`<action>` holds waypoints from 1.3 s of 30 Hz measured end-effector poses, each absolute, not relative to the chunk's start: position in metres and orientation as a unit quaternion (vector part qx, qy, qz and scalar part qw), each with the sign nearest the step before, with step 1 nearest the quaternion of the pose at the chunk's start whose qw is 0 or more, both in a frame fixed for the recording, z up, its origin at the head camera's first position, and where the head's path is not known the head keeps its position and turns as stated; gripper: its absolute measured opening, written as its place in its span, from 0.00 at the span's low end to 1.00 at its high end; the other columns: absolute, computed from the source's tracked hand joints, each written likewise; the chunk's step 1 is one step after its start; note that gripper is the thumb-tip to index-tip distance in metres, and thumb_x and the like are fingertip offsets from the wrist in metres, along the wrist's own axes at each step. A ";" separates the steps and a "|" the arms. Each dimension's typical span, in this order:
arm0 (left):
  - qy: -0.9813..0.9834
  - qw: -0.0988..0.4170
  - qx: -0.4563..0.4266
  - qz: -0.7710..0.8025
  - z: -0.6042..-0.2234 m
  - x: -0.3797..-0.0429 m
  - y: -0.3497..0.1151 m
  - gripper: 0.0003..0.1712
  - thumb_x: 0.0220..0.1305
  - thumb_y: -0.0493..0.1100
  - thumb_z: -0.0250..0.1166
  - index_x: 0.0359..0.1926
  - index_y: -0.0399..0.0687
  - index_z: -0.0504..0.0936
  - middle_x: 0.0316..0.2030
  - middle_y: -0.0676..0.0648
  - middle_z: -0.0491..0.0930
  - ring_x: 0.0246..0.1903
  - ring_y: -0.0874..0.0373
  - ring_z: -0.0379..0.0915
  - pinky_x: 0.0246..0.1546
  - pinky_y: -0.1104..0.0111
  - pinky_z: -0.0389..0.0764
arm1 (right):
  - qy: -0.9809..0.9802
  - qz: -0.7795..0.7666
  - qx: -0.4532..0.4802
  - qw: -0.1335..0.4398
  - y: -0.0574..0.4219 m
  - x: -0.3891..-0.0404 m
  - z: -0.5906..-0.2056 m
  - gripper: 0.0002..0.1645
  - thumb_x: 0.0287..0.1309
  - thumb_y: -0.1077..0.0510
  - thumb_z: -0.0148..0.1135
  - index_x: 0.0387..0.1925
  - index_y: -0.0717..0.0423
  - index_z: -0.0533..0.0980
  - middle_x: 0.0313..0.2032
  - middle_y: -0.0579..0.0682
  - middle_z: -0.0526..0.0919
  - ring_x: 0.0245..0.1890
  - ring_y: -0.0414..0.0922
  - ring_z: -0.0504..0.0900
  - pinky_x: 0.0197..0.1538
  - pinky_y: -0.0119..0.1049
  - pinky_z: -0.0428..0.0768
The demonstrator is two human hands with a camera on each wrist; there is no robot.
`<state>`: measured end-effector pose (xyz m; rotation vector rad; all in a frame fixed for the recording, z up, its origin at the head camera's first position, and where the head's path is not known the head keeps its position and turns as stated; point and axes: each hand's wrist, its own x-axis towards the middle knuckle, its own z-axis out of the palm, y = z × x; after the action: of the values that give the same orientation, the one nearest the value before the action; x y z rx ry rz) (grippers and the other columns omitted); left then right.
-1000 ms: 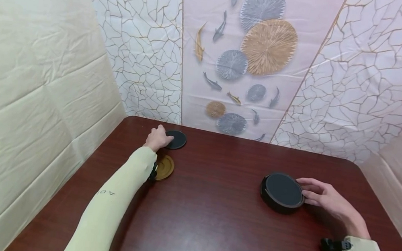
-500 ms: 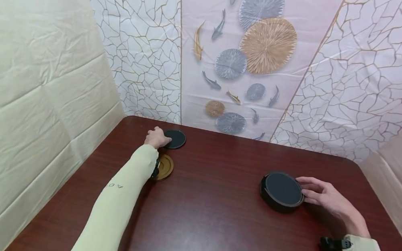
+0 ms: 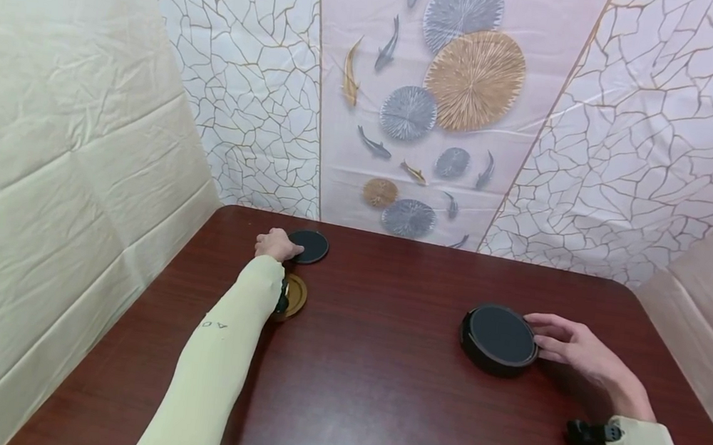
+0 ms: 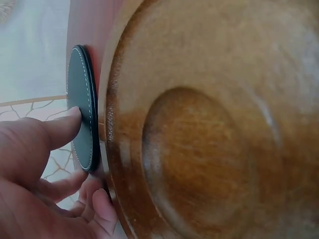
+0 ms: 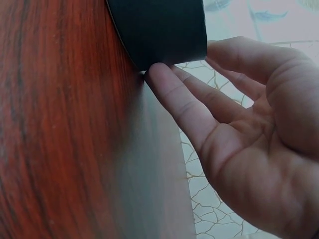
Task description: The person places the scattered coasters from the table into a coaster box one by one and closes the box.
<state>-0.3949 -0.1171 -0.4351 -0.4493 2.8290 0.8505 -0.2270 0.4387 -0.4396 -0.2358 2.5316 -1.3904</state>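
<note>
A round black coaster [image 3: 312, 247] with white edge stitching lies at the far left of the table. My left hand [image 3: 275, 245] is at its left edge. In the left wrist view the thumb presses the face of the coaster [image 4: 81, 109], and the other fingers curl in by its rim, pinching it. Over on the right stands a thick round black coaster holder [image 3: 500, 337]. My right hand [image 3: 582, 352] touches its right side with nearly straight fingers. Up close in the right wrist view, the fingertips meet the side wall of the holder [image 5: 164, 30].
A round brown wooden coaster with a sunken ring [image 3: 295, 295] lies just nearer than the black one, partly under my left wrist. It fills much of the left wrist view. Cream cloth [image 3: 79, 153] borders the table's left side, and a patterned sheet [image 3: 265, 99] hangs behind.
My left fingers have drawn in closer to the coaster's edge, and the left forearm has shifted a little to the right. The right hand and the holder stay put.
</note>
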 end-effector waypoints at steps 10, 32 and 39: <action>0.957 0.093 -0.123 0.248 -0.435 -0.400 -0.120 0.36 0.65 0.56 0.63 0.61 0.32 0.71 0.55 0.32 0.71 0.55 0.38 0.65 0.55 0.51 0.71 | 0.869 -0.473 -0.081 0.123 0.440 -0.226 -0.439 0.36 0.63 0.55 0.65 0.68 0.62 0.65 0.60 0.69 0.75 0.46 0.31 0.83 0.45 0.34 0.85; 0.916 0.100 -0.109 0.373 -0.423 -0.394 -0.127 0.45 0.70 0.45 0.57 0.75 0.36 0.40 0.57 0.29 0.71 0.45 0.40 0.75 0.38 0.59 0.80 | 0.870 -0.470 -0.086 0.122 0.439 -0.228 -0.440 0.35 0.63 0.54 0.65 0.67 0.61 0.66 0.55 0.57 0.81 0.46 0.32 0.83 0.45 0.35 0.85; 0.877 0.096 -0.090 0.462 -0.414 -0.390 -0.128 0.24 0.71 0.39 0.47 0.66 0.39 0.61 0.60 0.34 0.67 0.48 0.44 0.72 0.46 0.56 0.82 | 0.862 -0.486 -0.082 0.123 0.439 -0.229 -0.443 0.34 0.64 0.55 0.64 0.67 0.63 0.65 0.52 0.47 0.83 0.46 0.33 0.84 0.45 0.36 0.85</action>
<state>-0.3902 -0.1276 -0.4140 -0.2661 2.5996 1.3679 -0.2286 0.4389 -0.4428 -0.2378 2.5128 -1.4165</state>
